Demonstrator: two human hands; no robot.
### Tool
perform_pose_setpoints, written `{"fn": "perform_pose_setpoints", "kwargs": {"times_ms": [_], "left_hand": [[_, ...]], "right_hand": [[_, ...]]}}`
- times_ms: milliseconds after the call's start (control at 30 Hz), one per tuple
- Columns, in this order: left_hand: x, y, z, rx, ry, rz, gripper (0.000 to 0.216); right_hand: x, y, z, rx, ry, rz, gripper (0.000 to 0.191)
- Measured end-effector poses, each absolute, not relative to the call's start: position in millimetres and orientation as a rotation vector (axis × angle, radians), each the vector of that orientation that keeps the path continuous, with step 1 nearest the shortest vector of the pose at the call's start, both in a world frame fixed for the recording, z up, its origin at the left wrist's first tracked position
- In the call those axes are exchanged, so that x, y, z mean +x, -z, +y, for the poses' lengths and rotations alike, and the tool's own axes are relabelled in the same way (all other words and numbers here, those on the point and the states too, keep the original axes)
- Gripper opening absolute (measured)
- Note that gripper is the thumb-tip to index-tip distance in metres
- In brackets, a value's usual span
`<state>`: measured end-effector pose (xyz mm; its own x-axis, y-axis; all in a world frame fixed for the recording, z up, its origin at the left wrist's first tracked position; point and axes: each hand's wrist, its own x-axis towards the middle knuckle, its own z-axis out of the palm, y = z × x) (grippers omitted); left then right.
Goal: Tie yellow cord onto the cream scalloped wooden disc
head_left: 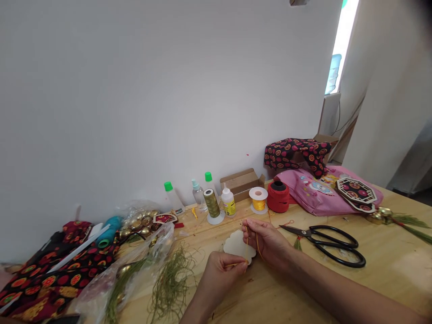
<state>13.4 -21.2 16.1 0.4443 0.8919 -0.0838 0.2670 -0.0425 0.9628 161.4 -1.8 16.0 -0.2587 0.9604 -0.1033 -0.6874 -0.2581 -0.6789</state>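
My left hand [221,274] and my right hand [266,240] are both pinched on a thin yellow thread [251,243] strung between them, low in the middle of the wooden table [388,265]. A pale scalloped flat piece [236,245] lies on the table just behind the hands, with the thread crossing its front edge. Whether either hand also grips that piece I cannot tell.
Black scissors [329,243] lie right of my hands. Behind stand a yellow spool [258,200], a red spool [278,196], an olive-gold spool [212,204], small bottles [228,201] and a cardboard box [241,182]. Green fibres [172,281], a plastic bag and patterned fabric [43,279] fill the left; a pink bag [317,189] sits right.
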Motion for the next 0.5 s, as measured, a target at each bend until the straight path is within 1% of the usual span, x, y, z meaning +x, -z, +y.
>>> {"fn": "perform_pose_setpoints", "kwargs": {"times_ms": [167, 267, 367, 500], "left_hand": [[10, -16, -18, 1.467, -0.775, 1.12, 0.019], [4, -15, -12, 1.328, -0.865, 1.128, 0.019], [-2, -11, -7, 1.212, -0.914, 1.105, 0.021], [-4, -6, -4, 1.144, -0.925, 1.091, 0.022]], "right_hand": [[158, -15, 1, -0.652, -1.716, -0.618, 0.014], [158, -16, 2, -0.714, -1.645, -0.635, 0.018], [162, -19, 3, -0.821, -1.466, -0.623, 0.026], [169, -28, 0, -0.92, -1.116, -0.675, 0.041]]}}
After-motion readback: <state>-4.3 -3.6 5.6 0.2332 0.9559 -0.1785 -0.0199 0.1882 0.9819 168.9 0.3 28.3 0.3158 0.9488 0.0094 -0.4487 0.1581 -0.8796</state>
